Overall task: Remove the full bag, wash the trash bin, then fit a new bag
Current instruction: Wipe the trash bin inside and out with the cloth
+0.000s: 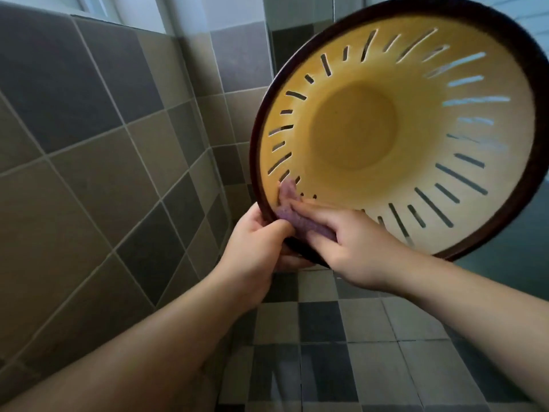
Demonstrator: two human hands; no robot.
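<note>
A yellow slotted trash bin point(353, 126) with a dark brown rim is held up in the air, its mouth turned toward me, with no bag inside. My left hand point(255, 242) grips the rim at its lower left. My right hand point(347, 245) holds a purple cloth point(292, 209) and presses it against the inner wall just inside the rim, beside the left hand. The bin's outer side is hidden.
A tiled wall point(89, 138) in grey and brown runs close along the left. A checkered tile floor point(341, 346) lies below the bin. A window ledge point(124, 16) sits at the top left, and a glass panel point(505, 263) stands behind the bin at right.
</note>
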